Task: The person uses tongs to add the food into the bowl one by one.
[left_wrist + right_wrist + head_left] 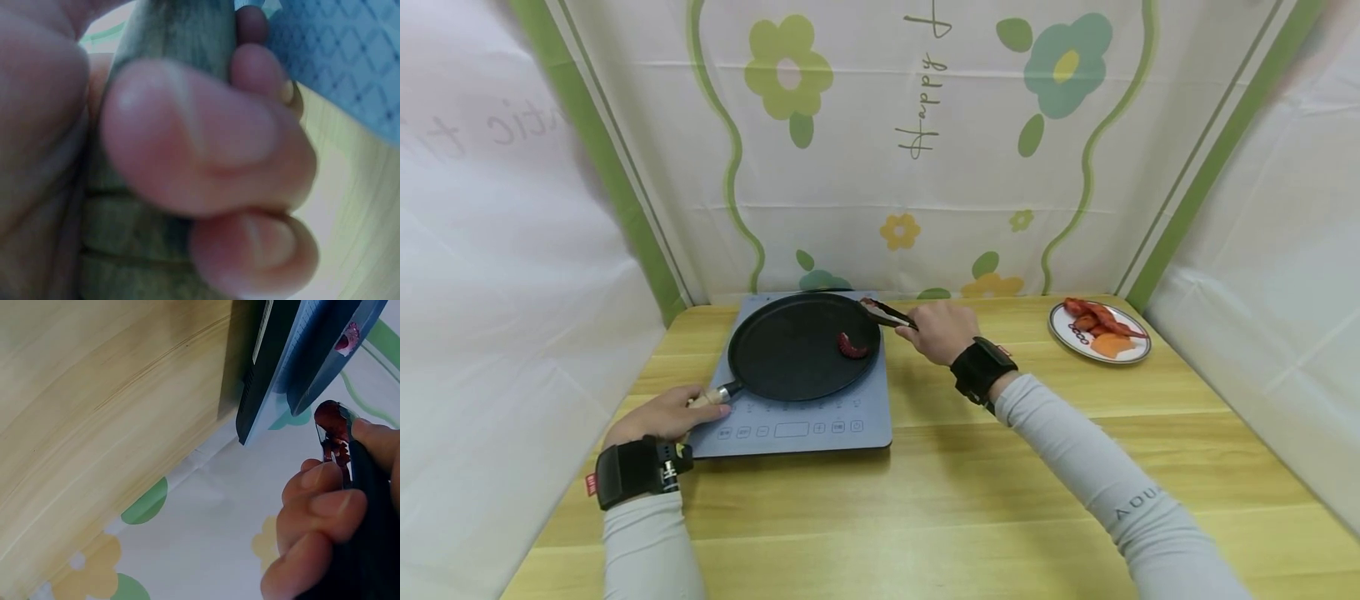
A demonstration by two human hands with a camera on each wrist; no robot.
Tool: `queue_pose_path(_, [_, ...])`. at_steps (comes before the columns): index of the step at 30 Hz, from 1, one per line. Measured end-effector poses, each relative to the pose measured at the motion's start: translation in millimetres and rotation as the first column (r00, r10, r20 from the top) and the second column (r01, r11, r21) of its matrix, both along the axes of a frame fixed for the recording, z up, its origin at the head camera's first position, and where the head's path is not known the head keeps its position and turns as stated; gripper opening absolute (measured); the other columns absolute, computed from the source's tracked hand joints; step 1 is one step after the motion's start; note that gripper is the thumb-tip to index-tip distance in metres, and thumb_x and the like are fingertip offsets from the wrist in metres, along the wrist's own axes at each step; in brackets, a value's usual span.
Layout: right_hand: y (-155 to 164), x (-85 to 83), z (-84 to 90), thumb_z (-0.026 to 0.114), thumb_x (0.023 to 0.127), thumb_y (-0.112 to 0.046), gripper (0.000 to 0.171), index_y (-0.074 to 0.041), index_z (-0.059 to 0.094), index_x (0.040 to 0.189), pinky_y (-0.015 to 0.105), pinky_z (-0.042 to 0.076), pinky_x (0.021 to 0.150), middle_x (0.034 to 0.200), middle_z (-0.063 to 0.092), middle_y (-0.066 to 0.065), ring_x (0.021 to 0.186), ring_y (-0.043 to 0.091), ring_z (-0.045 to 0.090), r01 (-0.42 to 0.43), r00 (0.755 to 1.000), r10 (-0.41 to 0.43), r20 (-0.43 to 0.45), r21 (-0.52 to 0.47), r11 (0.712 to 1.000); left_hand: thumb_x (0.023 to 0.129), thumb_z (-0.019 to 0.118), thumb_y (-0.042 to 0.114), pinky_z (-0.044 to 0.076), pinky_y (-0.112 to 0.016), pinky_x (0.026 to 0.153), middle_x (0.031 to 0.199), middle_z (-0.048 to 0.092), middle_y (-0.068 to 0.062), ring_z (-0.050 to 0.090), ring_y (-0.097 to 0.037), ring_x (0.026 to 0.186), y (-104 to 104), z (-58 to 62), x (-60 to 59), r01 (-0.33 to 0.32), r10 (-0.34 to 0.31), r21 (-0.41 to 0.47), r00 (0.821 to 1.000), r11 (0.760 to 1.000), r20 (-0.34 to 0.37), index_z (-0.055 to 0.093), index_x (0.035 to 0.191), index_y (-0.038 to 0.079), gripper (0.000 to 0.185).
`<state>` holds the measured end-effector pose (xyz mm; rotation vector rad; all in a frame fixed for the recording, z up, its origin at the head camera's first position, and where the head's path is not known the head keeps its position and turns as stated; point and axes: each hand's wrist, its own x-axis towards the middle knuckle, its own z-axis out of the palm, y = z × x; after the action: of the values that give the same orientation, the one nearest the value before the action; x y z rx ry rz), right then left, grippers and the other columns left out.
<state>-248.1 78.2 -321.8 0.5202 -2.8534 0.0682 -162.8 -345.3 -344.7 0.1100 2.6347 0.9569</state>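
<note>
Head view shows me gripping the tongs in my right hand, fingers curled round their handles; the tips point away from that hand toward my left, over the far right rim of the pan. I read the tongs as closed or nearly so, with nothing between the tips. A red piece of food lies on the pan floor just left of and slightly nearer me than the tong tips, so my right hand is clearly the closer one. My left hand is wrapped round the pan handle, well apart from the food. Beyond my right hand sits a plate with more red pieces.
</note>
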Motion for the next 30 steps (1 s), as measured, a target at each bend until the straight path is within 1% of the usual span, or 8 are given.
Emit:
queue_pose_path(4, [-6, -0.9, -1.4, 0.064, 0.104, -0.049, 0.038, -0.014, 0.073, 0.092, 0.032, 0.032, 0.048, 0.067, 0.056, 0.001, 0.057, 0.018, 0.053, 0.002, 1.000, -0.002, 0.003, 0.026, 1.000, 0.105, 0.063, 0.031, 0.044, -0.029, 0.059, 0.077, 0.049, -0.001, 0.049, -0.017, 0.065, 0, 0.7, 0.0, 0.005, -0.005, -0.007, 1.000, 1.000, -0.002, 0.055, 0.100, 0.003, 0.030])
queue_pose_path(8, [-13, -1.7, -0.5, 0.064, 0.104, -0.049, 0.040, -0.014, 0.069, 0.085, 0.033, 0.032, 0.048, 0.066, 0.051, 0.000, 0.056, 0.018, 0.049, 0.006, 1.000, -0.006, 0.012, 0.062, 0.998, 0.105, 0.065, 0.030, 0.044, -0.028, 0.057, 0.071, 0.048, 0.001, 0.047, -0.015, 0.060, 1, 1.5, 1.4, 0.005, -0.005, 0.010, 1.000, 1.000, 0.003, 0.055, 0.099, 0.003, 0.029])
queue_pose_path(13, [-20, -3.7, -0.3, 0.064, 0.104, -0.048, 0.043, -0.014, 0.063, 0.078, 0.035, 0.033, 0.049, 0.065, 0.048, 0.000, 0.056, 0.018, 0.048, 0.005, 1.000, -0.008, 0.026, 0.093, 0.996, 0.104, 0.065, 0.028, 0.044, -0.027, 0.056, 0.064, 0.046, 0.002, 0.046, -0.013, 0.056, 3, 2.8, 3.2, 0.009, -0.009, 0.026, 1.000, 1.000, 0.000, 0.056, 0.099, 0.002, 0.027])
queue_pose_path(21, [-28, -8.4, -5.5, 0.065, 0.104, -0.046, 0.040, -0.014, 0.068, 0.080, 0.034, 0.030, 0.047, 0.061, 0.044, -0.001, 0.054, 0.017, 0.043, -0.008, 1.000, 0.011, -0.024, 0.130, 0.991, 0.105, 0.065, 0.028, 0.043, -0.028, 0.056, 0.064, 0.045, 0.003, 0.045, -0.014, 0.057, 3, 2.1, 2.4, 0.011, -0.012, 0.031, 1.000, 0.999, 0.008, 0.056, 0.101, 0.002, 0.027])
queue_pose_path(24, [-31, -8.6, -6.1, 0.066, 0.104, -0.046, 0.039, -0.013, 0.070, 0.082, 0.034, 0.029, 0.047, 0.061, 0.044, -0.001, 0.054, 0.017, 0.042, -0.012, 0.999, 0.019, -0.051, 0.143, 0.990, 0.105, 0.065, 0.028, 0.043, -0.028, 0.056, 0.064, 0.045, 0.003, 0.045, -0.014, 0.056, 2, 1.2, 1.6, 0.012, -0.012, 0.028, 1.000, 1.000, 0.009, 0.056, 0.102, 0.002, 0.027])
queue_pose_path(30, [-35, -9.3, -7.6, 0.066, 0.104, -0.045, 0.039, -0.012, 0.073, 0.084, 0.033, 0.027, 0.047, 0.060, 0.043, -0.001, 0.053, 0.017, 0.040, -0.006, 0.997, 0.019, -0.078, 0.170, 0.985, 0.105, 0.065, 0.028, 0.043, -0.027, 0.056, 0.064, 0.045, 0.003, 0.045, -0.013, 0.056, 1, -0.2, 0.6, 0.009, -0.009, 0.024, 1.000, 1.000, 0.008, 0.056, 0.102, 0.002, 0.028])
